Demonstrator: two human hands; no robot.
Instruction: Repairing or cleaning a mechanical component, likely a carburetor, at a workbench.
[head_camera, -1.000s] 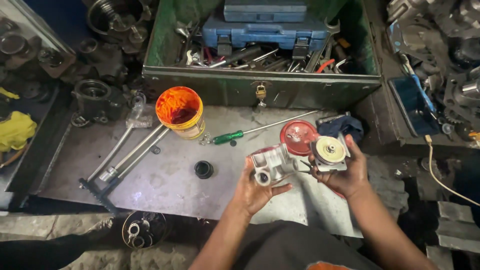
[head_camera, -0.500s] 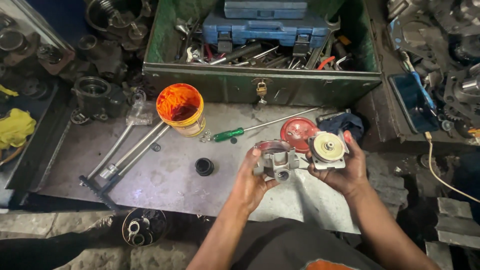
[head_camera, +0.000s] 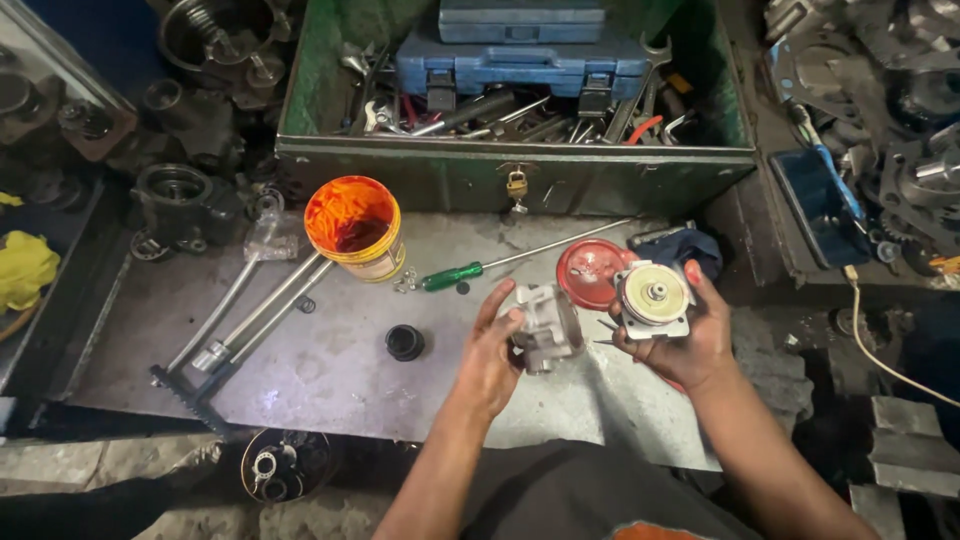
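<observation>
Turning metal housing (head_camera: 545, 325) leftward, pump part (head_camera: 655, 298) unmoved

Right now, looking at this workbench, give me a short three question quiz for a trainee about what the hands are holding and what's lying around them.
1. True or false: the left hand holds a grey metal housing.
2. What does the right hand hold? A) a round metal part with a centre shaft B) a hammer C) a paintbrush
3. Which tool with a green handle lies on the bench between the orange tub and the red lid?

Key:
1. True.
2. A, the round metal part.
3. The screwdriver.
</observation>
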